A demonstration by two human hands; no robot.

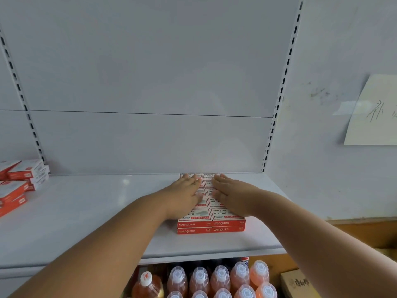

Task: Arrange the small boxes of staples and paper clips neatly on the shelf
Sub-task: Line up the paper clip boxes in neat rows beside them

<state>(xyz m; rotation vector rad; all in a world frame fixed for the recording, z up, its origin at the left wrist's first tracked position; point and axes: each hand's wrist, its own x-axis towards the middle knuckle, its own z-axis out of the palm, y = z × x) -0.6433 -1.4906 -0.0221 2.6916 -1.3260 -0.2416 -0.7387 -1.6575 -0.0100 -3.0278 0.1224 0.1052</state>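
While both flat hands, left hand (pixel 186 193) and right hand (pixel 231 195), press the stacked staple boxes (pixel 211 223) on the shelf (pixel 107 203), squaring is underway; next likely fetching loose boxes (pixel 19 181) left of the stack.

Both arms reach forward, left hand (pixel 187 193) and right hand (pixel 231 195) flat, fingers seemingly straight.

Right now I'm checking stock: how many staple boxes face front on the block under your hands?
4 staple boxes show front faces: two side by side, two layers high, on the shelf. More rows run behind, partly hidden under the left hand and right hand.
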